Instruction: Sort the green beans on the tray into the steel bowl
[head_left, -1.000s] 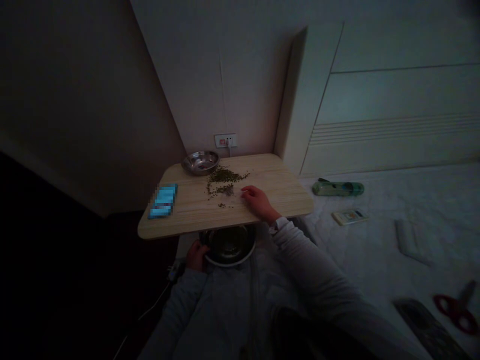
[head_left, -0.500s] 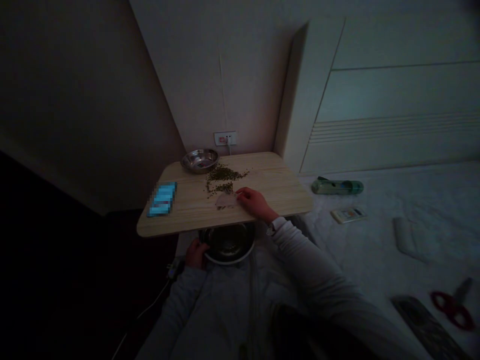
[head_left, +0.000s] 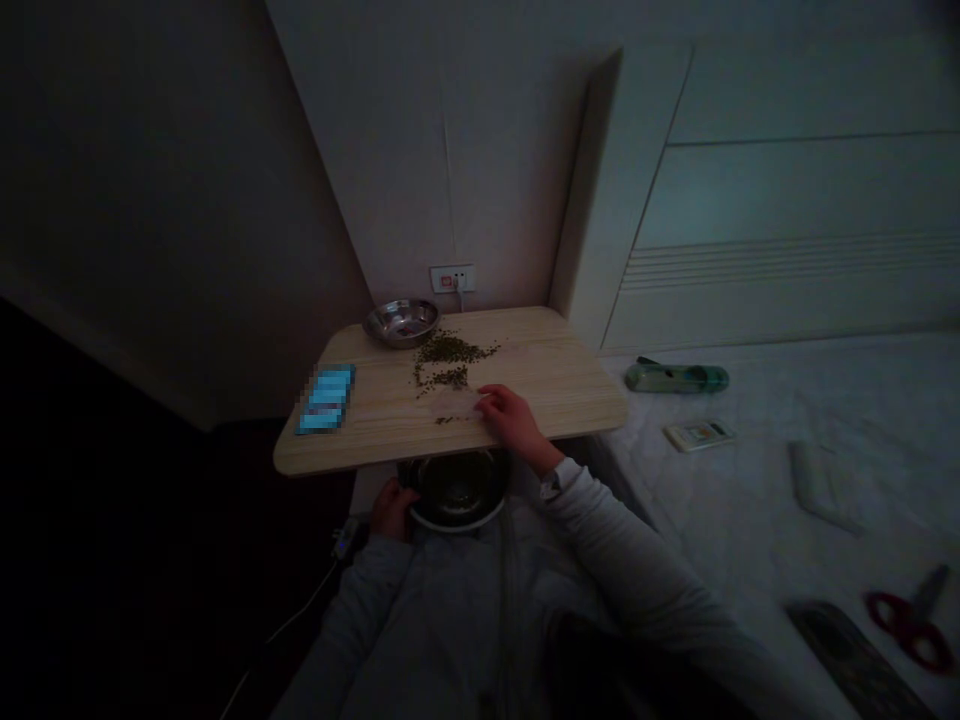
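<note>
My right hand (head_left: pixel 514 425) is closed on the edge of a thin translucent sheet (head_left: pixel 452 403), which lies low over the wooden board. Just beyond the sheet is a band of small green beans (head_left: pixel 446 377), with a larger heap of green beans (head_left: pixel 448 348) behind it. A few more beans show by the sheet's near edge. Below the board's front edge, my left hand (head_left: pixel 394 510) grips the left rim of a dark basin (head_left: pixel 457 495) with a pale rim. The board hides the basin's far part.
The small wooden table (head_left: pixel 555 380) carries a steel bowl (head_left: pixel 401 323) at the back left and a phone with a blurred screen (head_left: pixel 326 400) at the left. On the bed lie a green bottle (head_left: pixel 675 377), another phone (head_left: pixel 699 434), a remote control (head_left: pixel 855 650) and red-handled scissors (head_left: pixel 911 625).
My right hand has come toward the table's front edge, drawing the translucent sheet down from the band of beans. My left hand has stayed on the basin rim.
</note>
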